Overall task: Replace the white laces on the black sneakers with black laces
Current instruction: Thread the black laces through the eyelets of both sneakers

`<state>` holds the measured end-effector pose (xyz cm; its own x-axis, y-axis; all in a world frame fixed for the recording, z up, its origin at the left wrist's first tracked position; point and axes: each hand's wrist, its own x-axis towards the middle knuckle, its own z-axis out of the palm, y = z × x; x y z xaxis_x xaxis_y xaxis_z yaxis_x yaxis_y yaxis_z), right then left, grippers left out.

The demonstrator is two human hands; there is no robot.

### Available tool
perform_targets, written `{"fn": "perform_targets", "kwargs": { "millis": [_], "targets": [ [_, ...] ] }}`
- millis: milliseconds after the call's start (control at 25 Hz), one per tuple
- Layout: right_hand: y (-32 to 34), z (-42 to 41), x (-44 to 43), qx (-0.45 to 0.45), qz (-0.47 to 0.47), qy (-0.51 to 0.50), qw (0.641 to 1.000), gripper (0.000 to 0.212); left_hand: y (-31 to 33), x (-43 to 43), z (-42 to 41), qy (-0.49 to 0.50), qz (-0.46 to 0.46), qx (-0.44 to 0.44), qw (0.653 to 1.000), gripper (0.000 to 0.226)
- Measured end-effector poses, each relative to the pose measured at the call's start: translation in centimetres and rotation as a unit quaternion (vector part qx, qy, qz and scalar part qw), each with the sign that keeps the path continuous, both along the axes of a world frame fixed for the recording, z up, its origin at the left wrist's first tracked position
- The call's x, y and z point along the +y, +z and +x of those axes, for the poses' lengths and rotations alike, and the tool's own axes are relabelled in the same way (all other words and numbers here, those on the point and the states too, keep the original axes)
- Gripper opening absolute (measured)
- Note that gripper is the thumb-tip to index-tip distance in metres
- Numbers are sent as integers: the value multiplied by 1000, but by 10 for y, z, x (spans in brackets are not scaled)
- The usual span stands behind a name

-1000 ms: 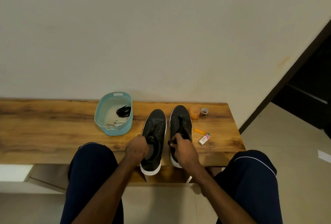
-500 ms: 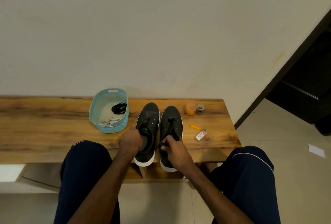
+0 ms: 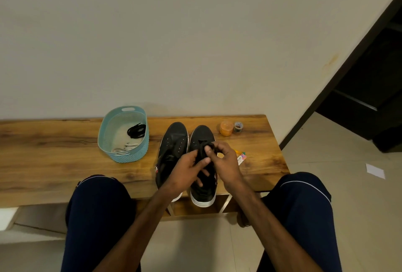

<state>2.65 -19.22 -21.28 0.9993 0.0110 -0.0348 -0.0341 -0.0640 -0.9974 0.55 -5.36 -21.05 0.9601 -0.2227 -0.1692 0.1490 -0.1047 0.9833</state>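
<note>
Two black sneakers with white soles stand side by side on the wooden bench (image 3: 54, 152), toes toward the wall. The left sneaker (image 3: 174, 141) shows empty eyelets. Both hands meet above the right sneaker (image 3: 203, 195). My left hand (image 3: 185, 171) and my right hand (image 3: 226, 163) together pinch a bunched black lace (image 3: 203, 148) over its tongue. A teal basket (image 3: 128, 158) to the left holds a coiled black lace (image 3: 136, 130) and white laces (image 3: 124, 148).
An orange tub (image 3: 226, 128) and a small jar (image 3: 238, 127) stand at the back right of the bench. A small colourful packet (image 3: 242, 159) lies beside my right hand. My knees flank the bench's front edge. A dark doorway opens at the right.
My left hand left the left sneaker and joined my right hand over the right sneaker. Both hands now hold the black lace higher up over the shoe.
</note>
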Motion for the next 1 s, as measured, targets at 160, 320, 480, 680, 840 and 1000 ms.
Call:
{"fn": "perform_targets", "kwargs": {
  "millis": [160,320,480,680,840,1000],
  "targets": [
    [-13,14,-26,-1,-73,76,994,35,-4,6,8,64,26,-7,998,15],
    [-51,22,-47,-22,-317,62,946,46,-7,7,8,73,85,11,994,11],
    [-92,30,-66,18,-594,175,785,64,-5,14,7,71,140,-7,988,12],
    [-109,44,-78,20,-588,179,788,67,-1,20,5,25,159,-10,987,12],
    [-103,72,-89,45,-595,163,785,67,1,23,5,-15,136,-14,990,15],
    [-99,95,-105,48,-602,164,780,67,-5,24,3,-46,134,-18,990,15]
  ]
}}
